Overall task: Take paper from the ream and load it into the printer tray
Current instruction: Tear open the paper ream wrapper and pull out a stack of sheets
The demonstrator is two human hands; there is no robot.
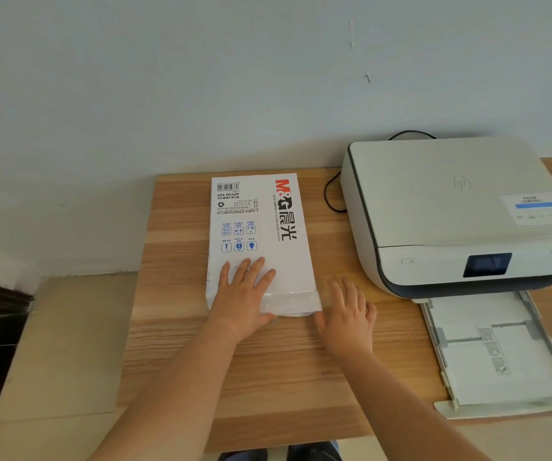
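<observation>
Both bare forearms reach toward 12 o'clock. The left hand (243, 296) lies flat, palm down, fingers spread. The right hand (348, 316), at its 3 o'clock, is open too, gripping nothing.

wood table (284, 377), black cable (329, 197), pale wall (201, 78)

The left hand (244, 294) lies flat on the white wrapped paper ream (261, 237). The right hand (348, 314) rests on the wooden table (268, 377) beside it. The white printer (451, 211) fills the far right corner.

A matt wood-grain table (268, 377) is being seen under a ream (261, 234) wrapped in smooth white paper. The printer (434, 201) and tray (501, 387) are being shown as smooth, faintly glossy plastic.
</observation>
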